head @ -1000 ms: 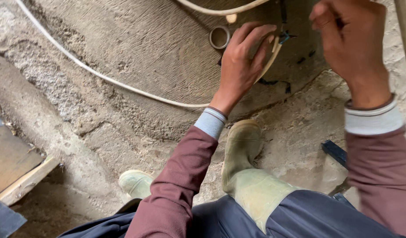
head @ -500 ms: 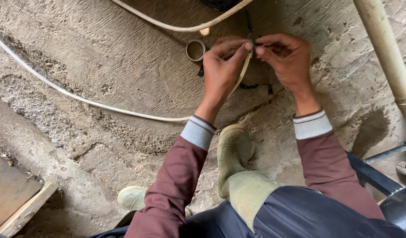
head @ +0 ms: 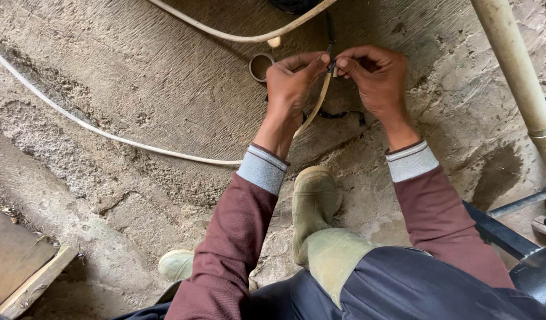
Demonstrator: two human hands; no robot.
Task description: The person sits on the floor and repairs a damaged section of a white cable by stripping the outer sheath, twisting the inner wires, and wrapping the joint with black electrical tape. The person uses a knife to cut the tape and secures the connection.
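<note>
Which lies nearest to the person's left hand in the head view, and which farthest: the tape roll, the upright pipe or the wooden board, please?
From the left hand:
1. Tape roll, just beside it on the floor, to its left in the picture.
2. Upright pipe, at the right edge.
3. Wooden board, bottom-left corner.

Maroon sleeves (head: pixel 225 261), grey-striped cuffs (head: pixel 262 169), pale-green boot (head: pixel 313 204)

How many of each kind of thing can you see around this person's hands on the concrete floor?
Hands: 2, left hand and right hand, pinching a thin dark wire end together
Pale cables: 2, long cable and looped cable
Tape rolls: 1, tape ring
Rubber boots: 2, near boot and far boot
Pipes: 1, upright pipe
Total: 8
</note>
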